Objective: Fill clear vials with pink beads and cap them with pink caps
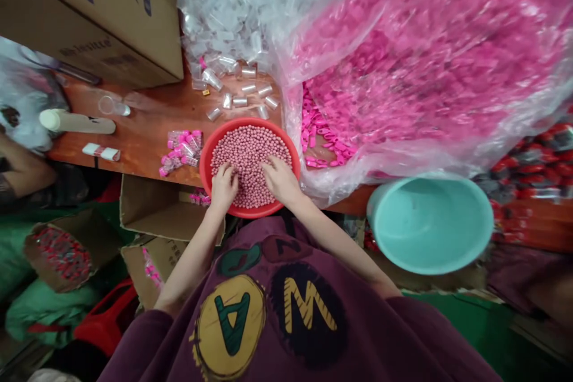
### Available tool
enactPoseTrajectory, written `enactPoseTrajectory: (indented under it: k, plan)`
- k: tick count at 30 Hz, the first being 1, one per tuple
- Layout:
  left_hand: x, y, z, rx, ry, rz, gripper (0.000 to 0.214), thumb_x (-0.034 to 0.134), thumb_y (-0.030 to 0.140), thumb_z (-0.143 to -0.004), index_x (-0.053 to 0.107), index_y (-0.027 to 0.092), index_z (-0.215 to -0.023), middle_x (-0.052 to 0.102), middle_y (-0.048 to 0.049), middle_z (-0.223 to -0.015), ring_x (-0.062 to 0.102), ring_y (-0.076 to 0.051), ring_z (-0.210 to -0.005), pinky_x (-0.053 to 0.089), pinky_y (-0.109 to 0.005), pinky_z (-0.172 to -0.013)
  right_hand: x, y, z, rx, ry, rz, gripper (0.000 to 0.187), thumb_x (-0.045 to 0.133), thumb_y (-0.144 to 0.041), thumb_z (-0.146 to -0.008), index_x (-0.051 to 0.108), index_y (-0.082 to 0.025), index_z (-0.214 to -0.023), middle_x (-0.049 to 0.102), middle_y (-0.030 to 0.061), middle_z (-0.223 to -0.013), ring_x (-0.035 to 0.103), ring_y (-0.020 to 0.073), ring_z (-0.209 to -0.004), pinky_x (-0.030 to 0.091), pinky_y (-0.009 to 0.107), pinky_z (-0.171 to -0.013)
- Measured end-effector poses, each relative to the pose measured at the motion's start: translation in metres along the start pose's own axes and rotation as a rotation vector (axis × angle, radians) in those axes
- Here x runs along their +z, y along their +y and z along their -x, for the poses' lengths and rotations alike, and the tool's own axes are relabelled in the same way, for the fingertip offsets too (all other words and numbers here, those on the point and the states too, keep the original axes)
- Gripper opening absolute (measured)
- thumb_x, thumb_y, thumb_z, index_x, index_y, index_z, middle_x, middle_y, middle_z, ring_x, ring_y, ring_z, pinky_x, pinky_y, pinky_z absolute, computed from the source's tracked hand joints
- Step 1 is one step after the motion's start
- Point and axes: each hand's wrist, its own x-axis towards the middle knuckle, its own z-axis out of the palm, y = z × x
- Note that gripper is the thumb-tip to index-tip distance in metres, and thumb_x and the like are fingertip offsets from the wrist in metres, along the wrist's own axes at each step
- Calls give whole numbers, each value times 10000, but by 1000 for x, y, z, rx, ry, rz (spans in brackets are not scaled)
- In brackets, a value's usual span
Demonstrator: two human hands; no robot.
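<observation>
Both hands, left hand and right hand, loosely curled, digging into small pink beads; whether either grips any, cannot tell. Round red plastic bowl overhangs near edge of wooden worktop: downward press could tip it, spilling beads.

a wooden table carries a red bowl, clear tubes, a cardboard box and plastic bags.

The purple shirt shows the letters A and W.
</observation>
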Motion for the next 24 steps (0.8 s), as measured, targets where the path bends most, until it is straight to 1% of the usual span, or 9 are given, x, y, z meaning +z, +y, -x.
enactPoseTrajectory:
  k: [2,4,7,10,13,15,17,20,24]
  plan:
    - [-17,-2,-7,13,57,22,259,540,223,-1050,723,181,-1228,705,-164,-1460,671,-302,-1390,543,-491,-1212,-13,24,3,12,171,-122,400,437,-187,-1099,726,-131,-1370,699,228,-1401,673,318,-1305,559,493,-1180]
    - [-36,-5,-27,16,146,53,216,531,210,-1059,723,190,-1157,746,-136,-1345,696,-274,-1317,543,-464,-1208,-27,47,-5,33,313,-213,376,435,-219,-1100,744,-145,-1300,766,188,-1236,734,289,-1160,608,454,-1084]
    - [-62,-13,-87,-48,230,67,196,518,153,-1065,707,180,-1104,746,-123,-1252,690,-241,-1267,531,-416,-1209,-45,72,-45,58,435,-244,343,473,-251,-1076,760,-159,-1240,809,144,-1126,767,270,-1030,632,427,-990]
    - [-72,-22,-162,-141,225,65,237,611,157,-1048,683,119,-1270,704,-176,-1350,675,-276,-1322,531,-434,-1210,-57,85,-108,108,426,-188,358,473,-256,-1068,764,-151,-1248,814,147,-1142,770,283,-1053,620,449,-1022]
    - [-60,-23,-222,-343,23,73,795,879,315,-919,510,58,-1575,554,-294,-1576,631,-390,-1445,531,-491,-1229,-58,93,-168,241,211,-108,446,608,-245,-1016,687,-105,-1432,774,202,-1287,762,324,-1157,608,492,-1076]
    - [-43,-18,-249,-412,-140,59,1200,1020,408,-764,351,109,-1715,404,-333,-1700,578,-467,-1509,519,-545,-1247,-53,96,-195,359,50,-10,829,831,-259,-885,518,-98,-1635,660,278,-1477,747,385,-1234,603,541,-1102]
    - [-25,-6,-268,-341,-202,50,1435,1094,412,-629,254,204,-1774,285,-335,-1768,560,-523,-1516,528,-605,-1231,-46,98,-216,447,-23,93,1218,981,-243,-731,330,-135,-1755,490,345,-1622,736,455,-1269,601,593,-1111]
    - [0,20,-295,-136,-187,68,1531,1134,322,-523,256,268,-1777,217,-333,-1795,563,-567,-1493,545,-658,-1196,-36,103,-245,462,-31,144,1352,1009,-224,-699,213,-155,-1789,357,371,-1687,722,505,-1296,589,634,-1138]
    - [25,48,-334,49,-236,80,1328,1058,99,-592,394,287,-1727,377,-272,-1716,558,-574,-1483,508,-724,-1192,-22,118,-290,339,-62,44,1194,968,-199,-737,310,-112,-1730,363,369,-1694,696,504,-1352,556,666,-1187]
